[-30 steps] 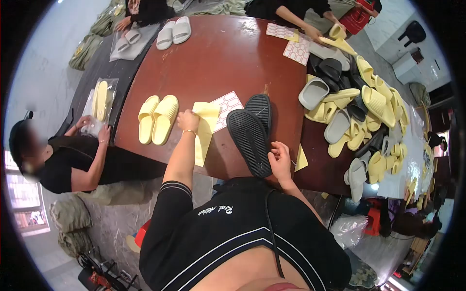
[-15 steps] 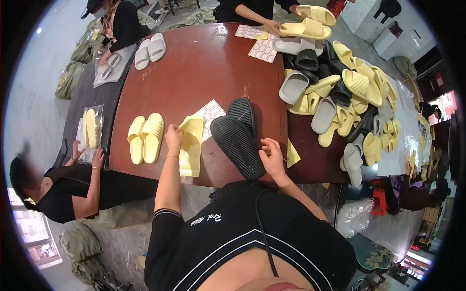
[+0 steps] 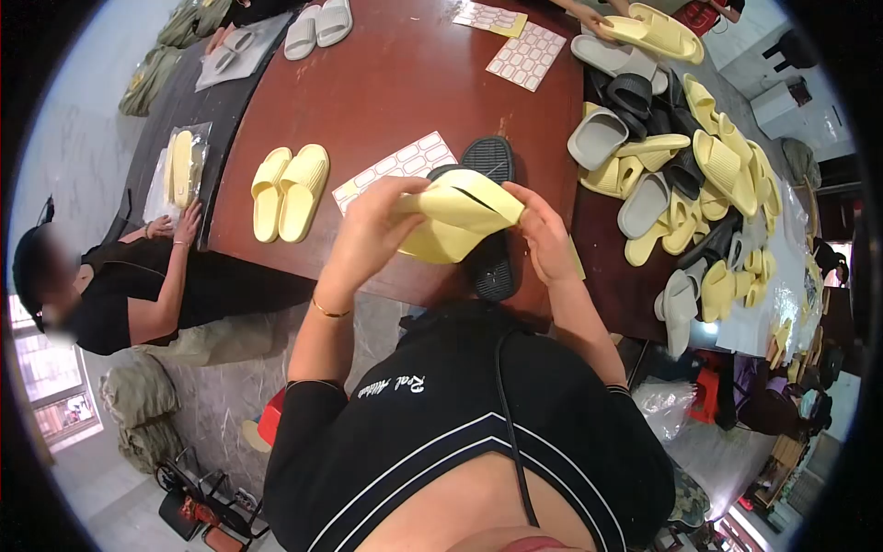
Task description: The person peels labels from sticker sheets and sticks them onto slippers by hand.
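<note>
Between my two hands, over the front part of the table, a yellow paper sheet [image 3: 451,216] is bent and bowed, with a dark gap along its upper part. My left hand [image 3: 372,225] grips its left side between thumb and fingers. On the opposite side, my right hand [image 3: 544,235] pinches the right corner. Below the paper lies a pair of black slippers [image 3: 489,158], partly hidden by it. A white label sheet with red outlines [image 3: 391,173] rests flat beyond my left hand. Left of that sits a pair of yellow slippers [image 3: 291,189], side by side.
On the right is a heap of yellow, grey and black slippers [image 3: 648,202]. Grey slippers [image 3: 317,28] and more label sheets [image 3: 526,55] lie farther back. A co-worker [image 3: 120,285] at the left touches bagged yellow slippers [image 3: 182,170]. Another person's hand [image 3: 589,17] holds slippers at the back.
My left hand has lifted the yellow sheet off the table and brought it right, over the black slippers. My right hand has taken hold of its other side. The view has shifted.
</note>
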### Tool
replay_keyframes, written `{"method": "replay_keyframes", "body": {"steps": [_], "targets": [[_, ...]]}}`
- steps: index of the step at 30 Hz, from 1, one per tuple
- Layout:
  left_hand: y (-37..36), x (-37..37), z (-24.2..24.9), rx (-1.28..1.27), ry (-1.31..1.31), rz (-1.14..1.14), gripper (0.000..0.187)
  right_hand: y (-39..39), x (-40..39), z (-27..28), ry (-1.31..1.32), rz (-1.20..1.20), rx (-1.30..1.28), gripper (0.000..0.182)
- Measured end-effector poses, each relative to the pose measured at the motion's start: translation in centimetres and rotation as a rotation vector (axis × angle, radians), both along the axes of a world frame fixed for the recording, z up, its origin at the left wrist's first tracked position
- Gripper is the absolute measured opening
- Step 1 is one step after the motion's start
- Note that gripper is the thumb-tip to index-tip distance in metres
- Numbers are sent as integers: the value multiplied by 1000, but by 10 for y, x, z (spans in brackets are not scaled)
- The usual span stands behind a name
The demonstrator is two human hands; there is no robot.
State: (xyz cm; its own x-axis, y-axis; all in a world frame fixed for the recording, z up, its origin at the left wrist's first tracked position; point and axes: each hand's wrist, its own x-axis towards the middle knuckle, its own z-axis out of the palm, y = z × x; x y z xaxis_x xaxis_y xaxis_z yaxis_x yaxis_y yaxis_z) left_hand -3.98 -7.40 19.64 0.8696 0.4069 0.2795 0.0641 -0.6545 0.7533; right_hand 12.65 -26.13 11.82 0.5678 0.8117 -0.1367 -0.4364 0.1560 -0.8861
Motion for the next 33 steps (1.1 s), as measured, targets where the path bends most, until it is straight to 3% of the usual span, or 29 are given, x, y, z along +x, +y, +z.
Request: {"method": "replay_keyframes", "body": {"steps": [7,9,12,18,22,24,29,33], "targets": [[-37,21,-7,89,-20,-107,34,-18,9,25,-144,172,-90,37],[-38,24,-12,231,-58,-195,33,-27,18,28,-160,279,-140,34],[-41,25,-12,314,-100,-258,33,-40,30,35,30,343,-162,33],[-53,32,-18,242,-103,-331,35,-39,21,35,-41,417,-249,28],[-58,35,-23,207,-139,-279,35,-34,9,29,0,312,-245,28],[-60,34,-18,362,-220,-155,35,-34,7,28,15,281,-240,27],[-66,31,-31,295,-189,-136,27,-30,-1,34,6,223,-184,26],[-70,34,-41,263,-190,-67,19,-29,-8,36,-189,196,-242,24]]}}
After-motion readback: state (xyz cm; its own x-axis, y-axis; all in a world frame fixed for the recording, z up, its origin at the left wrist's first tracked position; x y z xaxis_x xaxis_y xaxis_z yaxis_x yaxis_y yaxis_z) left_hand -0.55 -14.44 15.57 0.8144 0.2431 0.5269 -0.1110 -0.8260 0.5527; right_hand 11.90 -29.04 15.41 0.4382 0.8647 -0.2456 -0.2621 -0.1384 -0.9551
